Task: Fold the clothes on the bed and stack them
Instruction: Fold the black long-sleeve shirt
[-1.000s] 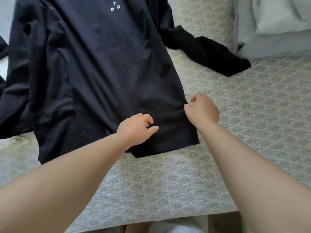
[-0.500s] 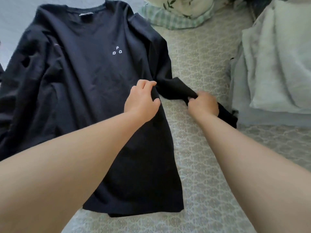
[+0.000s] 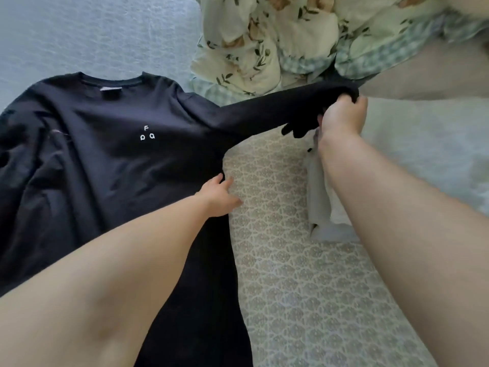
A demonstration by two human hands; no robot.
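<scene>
The step in hand looks like laying out the first fold of a black long-sleeved shirt [image 3: 105, 160], which is lying front-up on the bed [image 3: 304, 287] with its neck towards the far side. On the near left, its other sleeve is lying rumpled along the body. The left hand [image 3: 221, 196] is resting on the shirt's side edge just below the armpit, fingers loosely spread and gripping nothing, apparently pinning the cloth. The sleeve [image 3: 264, 112] is stretching out taut to the right, lifted off the bed. The right hand [image 3: 342, 119] is gripping its cuff end, fingers curled round the bunched fabric. Next, I judge, the sleeve needs carrying back across the chest while the left hand is holding the body flat. The shirt is dark, soft, with small white letters on the chest. A floral quilt [image 3: 264, 35] is lying beyond.
</scene>
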